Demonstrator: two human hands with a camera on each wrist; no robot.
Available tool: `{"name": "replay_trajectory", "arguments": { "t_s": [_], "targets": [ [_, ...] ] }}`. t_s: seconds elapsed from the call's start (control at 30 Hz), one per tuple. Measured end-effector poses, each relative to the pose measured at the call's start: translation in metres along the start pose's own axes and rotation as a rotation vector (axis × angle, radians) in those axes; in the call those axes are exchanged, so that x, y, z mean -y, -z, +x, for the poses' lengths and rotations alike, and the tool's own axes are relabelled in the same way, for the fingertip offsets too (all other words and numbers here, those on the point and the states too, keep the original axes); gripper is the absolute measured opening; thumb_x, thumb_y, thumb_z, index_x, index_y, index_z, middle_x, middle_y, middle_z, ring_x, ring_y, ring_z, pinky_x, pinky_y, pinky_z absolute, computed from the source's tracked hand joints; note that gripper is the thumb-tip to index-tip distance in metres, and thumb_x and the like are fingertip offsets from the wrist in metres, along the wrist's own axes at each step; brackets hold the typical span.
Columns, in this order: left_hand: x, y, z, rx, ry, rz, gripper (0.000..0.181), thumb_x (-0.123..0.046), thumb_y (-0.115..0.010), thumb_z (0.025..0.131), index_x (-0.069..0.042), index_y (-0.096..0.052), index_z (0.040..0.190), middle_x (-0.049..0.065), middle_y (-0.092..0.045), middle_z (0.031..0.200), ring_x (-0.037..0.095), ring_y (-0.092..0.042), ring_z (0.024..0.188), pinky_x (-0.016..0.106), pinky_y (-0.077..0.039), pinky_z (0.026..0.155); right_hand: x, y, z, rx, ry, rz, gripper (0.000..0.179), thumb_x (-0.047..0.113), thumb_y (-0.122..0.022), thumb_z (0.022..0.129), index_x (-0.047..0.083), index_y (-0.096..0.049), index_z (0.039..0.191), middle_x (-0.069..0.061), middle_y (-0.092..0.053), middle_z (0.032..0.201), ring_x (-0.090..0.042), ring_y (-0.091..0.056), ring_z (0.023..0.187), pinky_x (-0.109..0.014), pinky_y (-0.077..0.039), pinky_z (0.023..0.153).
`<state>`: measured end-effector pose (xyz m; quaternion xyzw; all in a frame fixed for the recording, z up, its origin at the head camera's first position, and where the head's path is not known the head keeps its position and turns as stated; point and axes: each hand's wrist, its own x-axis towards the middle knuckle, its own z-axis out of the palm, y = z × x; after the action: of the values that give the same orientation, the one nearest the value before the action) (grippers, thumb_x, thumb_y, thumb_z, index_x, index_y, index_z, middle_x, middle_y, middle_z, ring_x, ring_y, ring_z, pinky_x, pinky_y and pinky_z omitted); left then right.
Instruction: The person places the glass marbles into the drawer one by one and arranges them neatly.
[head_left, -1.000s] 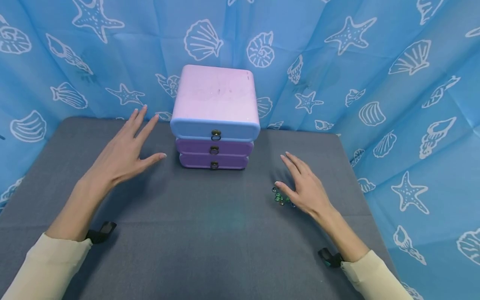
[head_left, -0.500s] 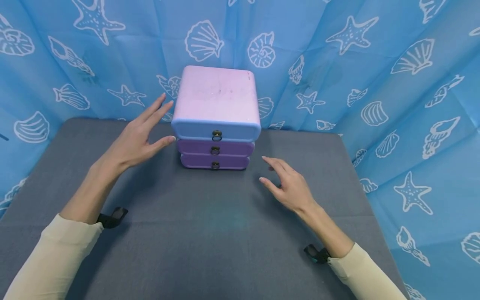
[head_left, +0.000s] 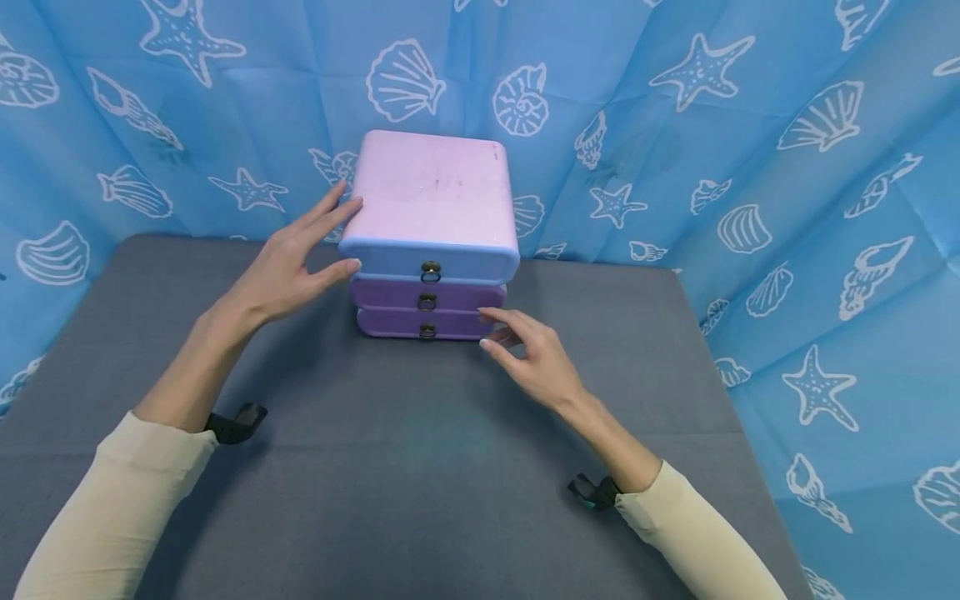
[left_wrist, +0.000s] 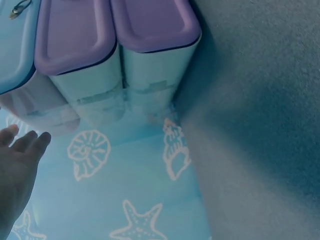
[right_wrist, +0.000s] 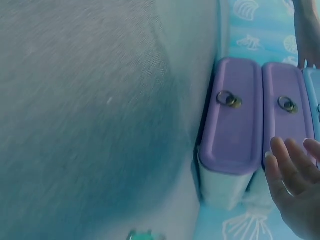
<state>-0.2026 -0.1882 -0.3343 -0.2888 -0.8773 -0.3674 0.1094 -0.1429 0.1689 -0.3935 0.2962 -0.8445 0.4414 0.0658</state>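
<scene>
A small three-drawer box with a pink top [head_left: 435, 187] stands at the back of the table. Its top drawer [head_left: 386, 260] is blue and the two below, a middle drawer [head_left: 382, 294] and a bottom drawer [head_left: 390, 323], are purple. Each front has a brass ring pull [head_left: 431, 272], and the drawers look closed. My left hand [head_left: 277, 271] is at the box's left side, fingers extended, fingertips right at its edge. In front of the lower right corner is my right hand [head_left: 540, 362], fingers loosely bent with nothing between them; they overlap the purple fronts in the head view.
Grey cloth covers the table [head_left: 390, 500]. Behind and to the right hangs a blue curtain [head_left: 637, 83] with white shells and starfish. Small green pieces [right_wrist: 142, 235] show at the bottom edge of the right wrist view; the right arm hides them in the head view.
Both hands have moved in toward the drawer box, the left to its left side, the right leftward from above the small green glass pieces to its lower right corner. The box has not moved.
</scene>
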Motion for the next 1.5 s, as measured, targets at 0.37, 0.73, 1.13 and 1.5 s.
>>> {"name": "replay_trajectory", "arguments": {
  "t_s": [0.37, 0.73, 1.13, 1.5],
  "targets": [
    [-0.004, -0.007, 0.009, -0.032, 0.004, -0.083, 0.055, -0.032, -0.062, 0.099, -0.027, -0.044, 0.151, -0.007, -0.018, 0.164, 0.017, -0.018, 0.149, 0.056, -0.021, 0.117, 0.002, -0.024, 0.022, -0.013, -0.146, 0.327, 0.035, 0.003, -0.059, 0.099, -0.002, -0.059, 0.133, -0.021, -0.067, 0.122, -0.033, -0.070, 0.097, -0.039, -0.057, 0.083],
    [-0.003, -0.012, 0.010, -0.059, 0.032, -0.112, 0.052, -0.038, -0.059, 0.100, -0.029, -0.047, 0.150, -0.011, -0.018, 0.163, 0.014, -0.018, 0.149, 0.057, -0.027, 0.115, 0.002, -0.044, 0.035, -0.041, -0.211, 0.617, 0.030, 0.003, -0.055, 0.101, -0.009, -0.061, 0.128, -0.026, -0.065, 0.121, -0.044, -0.068, 0.097, -0.044, -0.059, 0.080],
    [-0.006, -0.013, 0.010, -0.056, 0.063, -0.191, 0.051, -0.029, -0.061, 0.100, -0.027, -0.047, 0.149, -0.013, -0.020, 0.163, 0.010, -0.025, 0.147, 0.049, -0.037, 0.111, 0.002, -0.061, 0.043, -0.078, -0.332, 0.698, 0.029, 0.007, -0.062, 0.098, -0.006, -0.065, 0.124, -0.022, -0.071, 0.112, -0.017, -0.071, 0.078, -0.040, -0.060, 0.071],
    [-0.005, -0.015, 0.010, -0.064, 0.075, -0.239, 0.050, -0.022, -0.063, 0.099, -0.023, -0.050, 0.148, -0.010, -0.020, 0.163, 0.014, -0.024, 0.148, 0.046, -0.035, 0.113, 0.009, -0.082, 0.055, -0.110, -0.472, 0.825, 0.025, 0.011, -0.067, 0.096, -0.005, -0.068, 0.115, -0.018, -0.074, 0.100, -0.014, -0.070, 0.072, -0.032, -0.060, 0.066]
  ]
}}
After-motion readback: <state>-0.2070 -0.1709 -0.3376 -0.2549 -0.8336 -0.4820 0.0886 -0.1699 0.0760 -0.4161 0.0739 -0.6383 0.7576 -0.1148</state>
